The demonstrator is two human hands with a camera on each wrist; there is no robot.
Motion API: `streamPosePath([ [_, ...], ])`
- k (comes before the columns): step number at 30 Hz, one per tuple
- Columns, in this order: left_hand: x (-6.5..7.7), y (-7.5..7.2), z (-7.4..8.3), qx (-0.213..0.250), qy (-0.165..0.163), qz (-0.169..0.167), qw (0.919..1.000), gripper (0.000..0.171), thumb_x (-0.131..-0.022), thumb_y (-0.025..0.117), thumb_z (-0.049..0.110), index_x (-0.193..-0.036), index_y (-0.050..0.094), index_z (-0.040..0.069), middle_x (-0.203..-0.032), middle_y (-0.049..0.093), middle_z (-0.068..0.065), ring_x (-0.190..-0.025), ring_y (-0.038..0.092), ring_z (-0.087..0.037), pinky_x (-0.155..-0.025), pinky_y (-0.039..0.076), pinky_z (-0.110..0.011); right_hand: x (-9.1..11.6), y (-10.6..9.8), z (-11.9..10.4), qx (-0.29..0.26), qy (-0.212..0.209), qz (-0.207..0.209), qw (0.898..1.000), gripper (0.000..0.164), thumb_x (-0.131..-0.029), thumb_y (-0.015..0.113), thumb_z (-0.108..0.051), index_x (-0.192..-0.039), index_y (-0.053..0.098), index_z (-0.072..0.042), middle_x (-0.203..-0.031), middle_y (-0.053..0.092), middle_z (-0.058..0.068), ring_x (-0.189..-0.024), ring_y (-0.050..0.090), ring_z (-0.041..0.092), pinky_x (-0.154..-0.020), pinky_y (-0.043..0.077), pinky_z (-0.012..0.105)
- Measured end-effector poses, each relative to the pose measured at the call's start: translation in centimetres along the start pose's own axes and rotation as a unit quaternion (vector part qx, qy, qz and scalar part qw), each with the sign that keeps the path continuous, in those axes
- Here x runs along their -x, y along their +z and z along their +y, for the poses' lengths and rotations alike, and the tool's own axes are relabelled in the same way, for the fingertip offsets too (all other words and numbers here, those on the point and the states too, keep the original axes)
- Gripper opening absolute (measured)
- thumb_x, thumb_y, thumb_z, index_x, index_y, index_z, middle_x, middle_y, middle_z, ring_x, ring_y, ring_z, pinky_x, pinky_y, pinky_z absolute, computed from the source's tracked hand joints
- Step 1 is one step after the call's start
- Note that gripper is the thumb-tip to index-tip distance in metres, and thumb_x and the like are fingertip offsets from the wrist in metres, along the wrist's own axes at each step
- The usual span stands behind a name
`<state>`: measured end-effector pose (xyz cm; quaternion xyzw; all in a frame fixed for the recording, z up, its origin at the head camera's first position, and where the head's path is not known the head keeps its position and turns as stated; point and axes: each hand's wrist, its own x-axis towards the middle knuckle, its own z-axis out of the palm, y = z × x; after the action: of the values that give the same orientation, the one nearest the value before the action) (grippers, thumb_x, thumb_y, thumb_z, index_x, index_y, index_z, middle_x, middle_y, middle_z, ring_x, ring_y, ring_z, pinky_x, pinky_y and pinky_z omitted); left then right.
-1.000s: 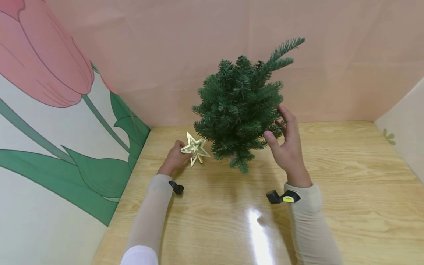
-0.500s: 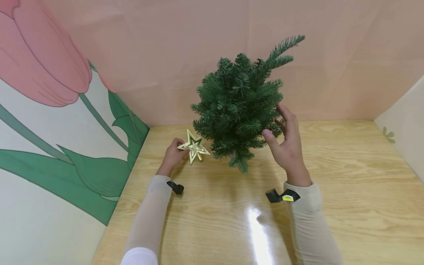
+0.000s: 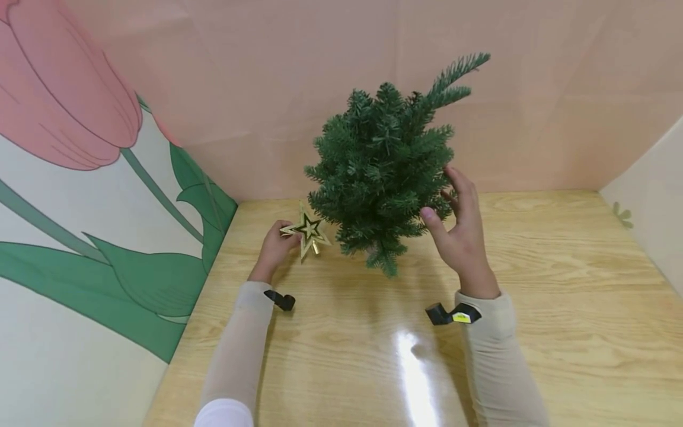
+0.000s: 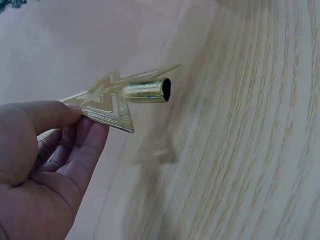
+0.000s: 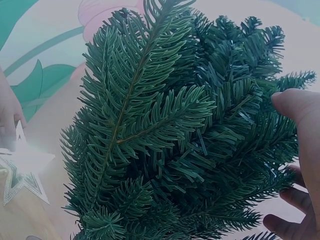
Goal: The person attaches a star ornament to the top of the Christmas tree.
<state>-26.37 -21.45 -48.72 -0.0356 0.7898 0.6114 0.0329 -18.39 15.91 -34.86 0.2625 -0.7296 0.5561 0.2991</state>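
A small green artificial Christmas tree [image 3: 381, 172] stands upright at the back of the table, one long branch sticking up to the right. My left hand [image 3: 274, 249] pinches a gold star tree topper [image 3: 308, 230] by one point, thumb over it and fingers beneath. In the left wrist view, the hollow tube [image 4: 147, 91] of the topper points away from the hand, above the wood. My right hand [image 3: 464, 237] is at the tree's right side, fingers spread and gently bent, fingertips right at the branches. The right wrist view has the tree [image 5: 165, 135] filling the middle.
The wooden table [image 3: 341, 356] meets a pink backdrop [image 3: 256, 89] behind the tree. A panel with a printed tulip [image 3: 69, 89] rises at the left, and a pale wall [image 3: 651, 196] stands at the right. Each wrist wears a black camera.
My left hand has shifted slightly left and back with the star topper, which has turned a little. The right hand has kept its place beside the tree. The head view has moved slightly.
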Motion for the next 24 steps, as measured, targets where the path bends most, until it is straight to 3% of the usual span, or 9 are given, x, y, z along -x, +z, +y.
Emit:
streamPosePath([
  [7, -0.2, 0.1, 0.1, 0.079, 0.004, 0.007, 0.9969, 0.041, -0.095, 0.063, 0.007, -0.129, 0.041, -0.001, -0.119, 0.052, -0.022, -0.116, 0.056, -0.041, -0.094, 0.051, -0.043, 0.0, 0.1, -0.1, -0.002, -0.004, 0.004, 1.000, 0.073, -0.097, 0.060, -0.039, -0.147, 0.031, 0.005, -0.149, 0.030, 0.023, -0.139, 0.029, 0.028, -0.105, 0.029, 0.064],
  [14, 0.0, 0.0, 0.6, 0.091, 0.015, 0.017, 0.9956, 0.042, -0.096, 0.063, 0.010, -0.132, 0.043, 0.002, -0.120, 0.054, -0.019, -0.113, 0.058, -0.035, -0.090, 0.054, -0.038, 0.0, 0.1, -0.1, -0.006, -0.007, 0.006, 1.000, 0.074, -0.096, 0.060, -0.041, -0.147, 0.032, 0.004, -0.149, 0.031, 0.022, -0.139, 0.029, 0.027, -0.105, 0.030, 0.064],
  [19, 0.3, -0.3, 1.8, 0.094, 0.041, 0.037, 0.9940, 0.041, -0.097, 0.062, 0.009, -0.132, 0.042, 0.000, -0.123, 0.054, -0.020, -0.116, 0.056, -0.033, -0.092, 0.052, -0.038, 0.1, 0.1, -0.1, -0.003, -0.007, 0.003, 1.000, 0.074, -0.096, 0.060, -0.042, -0.148, 0.031, 0.003, -0.149, 0.031, 0.021, -0.139, 0.028, 0.026, -0.106, 0.030, 0.064],
  [24, 0.4, -0.9, 3.6, 0.127, 0.078, 0.077, 0.9858, 0.040, -0.097, 0.061, 0.007, -0.131, 0.042, -0.004, -0.125, 0.053, -0.021, -0.119, 0.054, -0.037, -0.097, 0.049, -0.043, 0.1, -0.1, 0.0, -0.001, -0.007, 0.001, 1.000, 0.073, -0.097, 0.060, -0.040, -0.148, 0.031, 0.003, -0.149, 0.030, 0.023, -0.140, 0.028, 0.026, -0.105, 0.029, 0.064],
])
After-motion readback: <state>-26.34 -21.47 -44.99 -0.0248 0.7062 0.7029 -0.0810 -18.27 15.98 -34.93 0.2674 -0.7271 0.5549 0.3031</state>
